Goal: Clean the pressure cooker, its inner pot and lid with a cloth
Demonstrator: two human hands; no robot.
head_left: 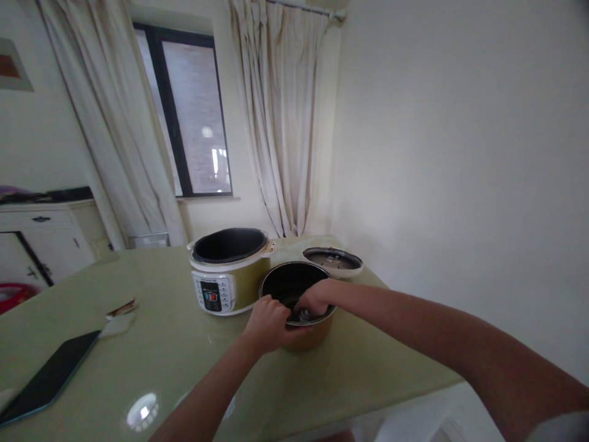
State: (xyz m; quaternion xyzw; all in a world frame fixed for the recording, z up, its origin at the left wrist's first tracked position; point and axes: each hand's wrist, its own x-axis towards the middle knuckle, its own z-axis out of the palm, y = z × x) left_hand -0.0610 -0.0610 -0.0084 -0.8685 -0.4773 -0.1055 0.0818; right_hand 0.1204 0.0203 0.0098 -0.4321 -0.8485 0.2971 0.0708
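Observation:
A round cooker inner pot point(304, 339), dark inside and brownish-gold outside, stands on the table. My left hand point(269, 323) is closed on its near-left rim, thumb along the outer wall. My right hand point(316, 297) reaches down inside, its fingers bent near the bottom of the near wall. Something small and greyish-white shows by those fingertips; I cannot make out what it is. Just behind and to the left sits the white and gold electric pressure cooker point(248, 279), without its lid and with a control panel in front. Its lid point(338, 261) lies upturned behind the pot.
A dark tablet-like device point(50, 374) lies at the left of the pale green table point(170, 313), near a small brown and white item point(121, 309). The wall point(460, 153) stands close on the right. Curtains point(280, 116) and a window point(196, 116) are behind.

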